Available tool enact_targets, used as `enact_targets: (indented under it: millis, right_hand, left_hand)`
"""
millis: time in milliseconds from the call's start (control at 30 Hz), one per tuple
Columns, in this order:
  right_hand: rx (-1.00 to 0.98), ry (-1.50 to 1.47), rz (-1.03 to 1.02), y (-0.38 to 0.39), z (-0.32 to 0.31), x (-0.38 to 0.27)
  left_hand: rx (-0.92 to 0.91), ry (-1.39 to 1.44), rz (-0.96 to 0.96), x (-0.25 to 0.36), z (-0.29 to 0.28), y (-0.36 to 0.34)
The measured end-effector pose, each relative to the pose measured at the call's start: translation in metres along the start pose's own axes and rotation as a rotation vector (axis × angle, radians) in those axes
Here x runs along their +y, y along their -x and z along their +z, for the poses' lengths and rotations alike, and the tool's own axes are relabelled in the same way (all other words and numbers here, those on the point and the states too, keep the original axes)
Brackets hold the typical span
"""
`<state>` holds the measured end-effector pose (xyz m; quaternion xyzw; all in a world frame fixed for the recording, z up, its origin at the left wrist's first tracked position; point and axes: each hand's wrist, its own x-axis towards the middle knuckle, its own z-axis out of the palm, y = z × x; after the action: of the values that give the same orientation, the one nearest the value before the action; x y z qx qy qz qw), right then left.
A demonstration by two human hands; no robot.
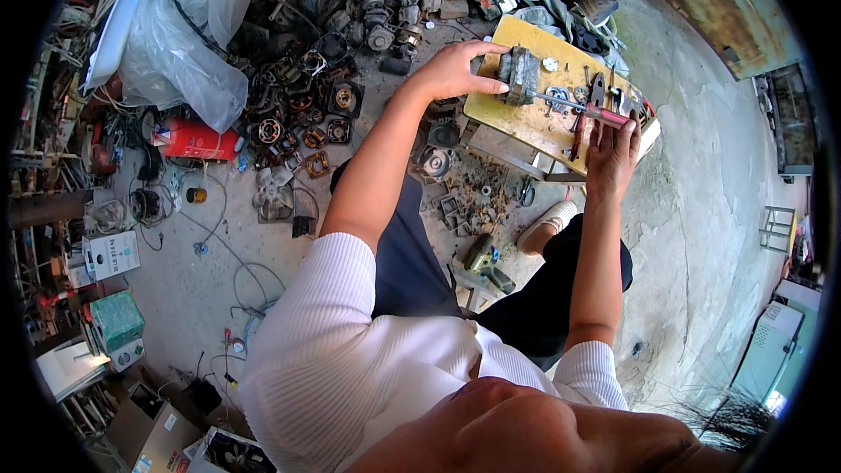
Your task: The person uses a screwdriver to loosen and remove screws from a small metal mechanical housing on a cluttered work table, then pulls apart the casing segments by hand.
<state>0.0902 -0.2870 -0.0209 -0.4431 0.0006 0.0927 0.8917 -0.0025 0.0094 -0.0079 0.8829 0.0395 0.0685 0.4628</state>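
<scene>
A grey metal electric motor [520, 76] lies on a worn yellow tabletop [487, 111]. My left hand [454, 72] grips its left end, thumb on the near side and fingers on the far side. In my right hand [611, 159] is a screwdriver [606, 116] with a pinkish-red handle. Its shaft points left, and the tip meets the right side of the motor; exact contact is too small to make out. Dark-handled pliers [597, 88] lie just beyond the screwdriver. A small round metal part [558, 98] sits beside the shaft, and a whitish disc [549, 63] lies farther back.
Many motor parts [302, 109] are heaped on the floor left of the table. A red cylinder [197, 139] and clear plastic sheeting [180, 70] lie farther left. Near my legs is a green-and-black cordless drill [482, 256]. A loose hose [250, 276] crosses the concrete floor.
</scene>
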Motion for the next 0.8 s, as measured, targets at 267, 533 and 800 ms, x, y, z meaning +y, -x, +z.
enact_targets:
  millis: [267,533,800]
  right_hand:
    - [-0.124,0.062,-0.1,-0.008,-0.012,0.005]
    - [-0.069,0.021,-0.051,-0.003,-0.005,0.0]
    - [0.051,0.009,0.049,0.005,0.011,-0.003]
  left_hand:
    - [-0.004,0.009,0.001,0.003,-0.001,0.0]
    - [0.0,-0.015,-0.001,0.004,0.0,0.0]
    - [0.008,-0.006,0.005,-0.001,0.0,0.001]
